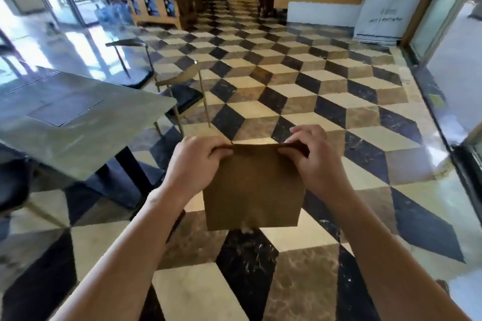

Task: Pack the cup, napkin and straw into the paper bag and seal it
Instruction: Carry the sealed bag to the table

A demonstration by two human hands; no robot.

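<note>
the paper bag [251,187] is up in the air, in front of the person, over the checkered floor [300,91]. no table holds it. the grey table [78,117] is off to the left, apart from the bag.

the left hand [198,164] pinches the top left corner of the bag. the right hand [313,159] pinches the top right corner. both hands have their fingers curled over the top edge, so the bag hangs down flat between them. it looks like the top edge is being folded over, and i think that is to close the bag.

the cup, napkin and straw do not show. they may be inside the bag, but i cannot tell, since the bag is shut at the top and its side hides what is in it.

a chair [182,96] stands by the table, a little way past the hands.

i think the job is near its end, at the sealing part. holding both corners keeps the fold straight.
</note>
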